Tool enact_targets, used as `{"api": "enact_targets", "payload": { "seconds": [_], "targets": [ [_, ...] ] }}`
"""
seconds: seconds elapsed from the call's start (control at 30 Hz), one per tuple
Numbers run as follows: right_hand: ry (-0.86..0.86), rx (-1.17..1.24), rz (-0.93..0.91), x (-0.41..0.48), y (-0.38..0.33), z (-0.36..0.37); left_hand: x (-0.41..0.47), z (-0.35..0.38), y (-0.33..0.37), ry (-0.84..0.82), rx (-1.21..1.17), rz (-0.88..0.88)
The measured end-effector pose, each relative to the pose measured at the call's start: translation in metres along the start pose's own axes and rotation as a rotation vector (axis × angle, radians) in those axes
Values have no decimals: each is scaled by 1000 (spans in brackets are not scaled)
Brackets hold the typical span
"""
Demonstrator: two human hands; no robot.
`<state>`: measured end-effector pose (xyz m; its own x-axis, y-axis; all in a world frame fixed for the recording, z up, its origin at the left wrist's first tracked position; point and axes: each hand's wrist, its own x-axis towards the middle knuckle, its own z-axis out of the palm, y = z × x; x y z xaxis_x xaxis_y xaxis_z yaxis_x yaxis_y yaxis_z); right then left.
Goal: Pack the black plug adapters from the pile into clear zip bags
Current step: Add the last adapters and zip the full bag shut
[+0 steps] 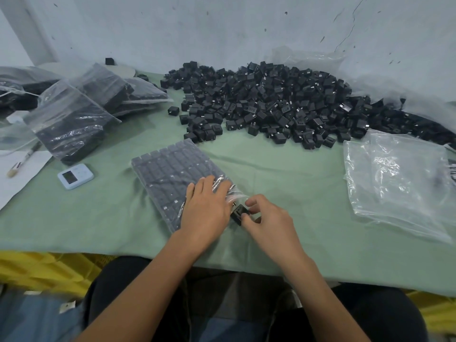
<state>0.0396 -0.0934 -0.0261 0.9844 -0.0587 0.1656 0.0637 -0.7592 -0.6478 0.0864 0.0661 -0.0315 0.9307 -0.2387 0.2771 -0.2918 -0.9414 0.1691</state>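
Note:
A big pile of black plug adapters [278,102] covers the back of the green table [283,174]. In front of me lies a clear zip bag [170,174] filled with rows of adapters, its mouth toward the right. My left hand [207,206] lies flat on the bag's near end with straight fingers. My right hand [269,218] pinches a single black adapter [238,213] at the bag's mouth.
Filled bags [74,119] are stacked at the left. Empty clear bags [399,178] lie at the right. A small white timer [75,176] and a brush [23,159] on white paper sit at the left. Yellow crates [42,270] stand below the table edge.

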Motion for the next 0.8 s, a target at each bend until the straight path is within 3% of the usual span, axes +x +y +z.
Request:
{"api": "enact_targets", "payload": {
  "seconds": [0.2,0.43,0.8],
  "targets": [
    [-72,-52,-26,-10,-1,7,0,0,0,-3,1,-1],
    [32,255,64,-3,5,3,0,0,1,0,13,4],
    [100,8,86,18,-3,18,0,1,-1,17,3,2]
  ]
}}
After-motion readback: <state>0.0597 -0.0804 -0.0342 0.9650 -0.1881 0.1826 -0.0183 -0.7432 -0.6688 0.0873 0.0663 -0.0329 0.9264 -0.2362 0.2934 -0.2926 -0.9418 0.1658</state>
